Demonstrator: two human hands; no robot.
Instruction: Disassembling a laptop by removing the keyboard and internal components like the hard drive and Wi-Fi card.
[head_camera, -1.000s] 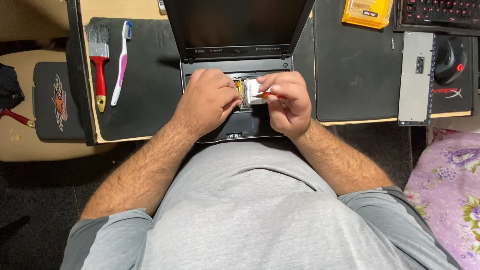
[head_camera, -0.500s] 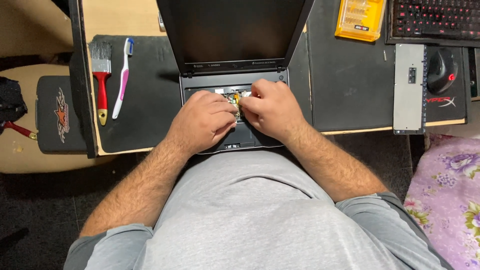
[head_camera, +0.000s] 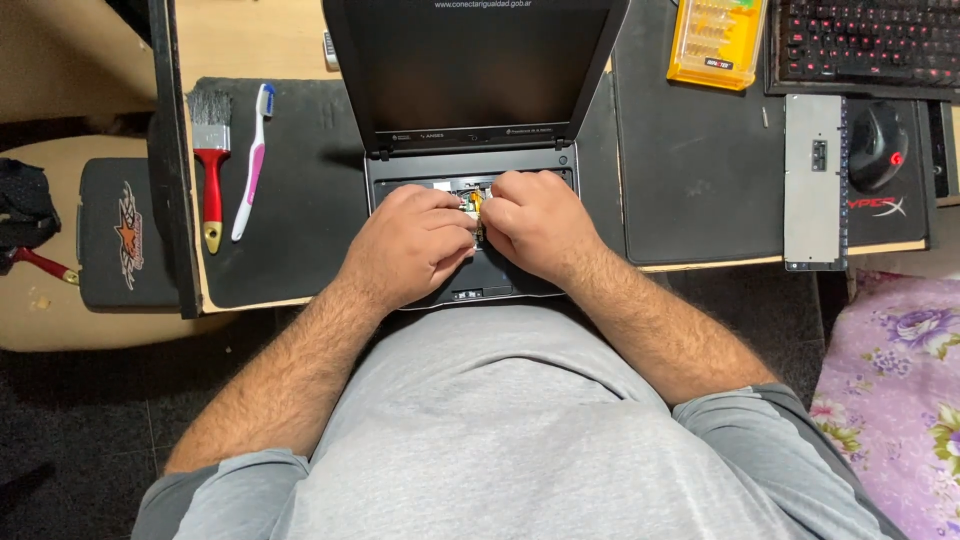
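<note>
Both hands (head_camera: 410, 245) (head_camera: 535, 225) closed in over opened black laptop (head_camera: 470, 150), innards exposed.

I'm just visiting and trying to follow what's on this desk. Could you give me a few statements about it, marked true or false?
1. Both hands, left hand and right hand, rest on the base of the open black laptop. True.
2. The red-handled paintbrush lies right of the laptop. False: it lies to the left, beside the pink-and-white toothbrush.
3. The laptop's screen is dark. True.
4. The yellow plastic tool case sits on the person's lap. False: it lies on the desk, upper right.
</note>
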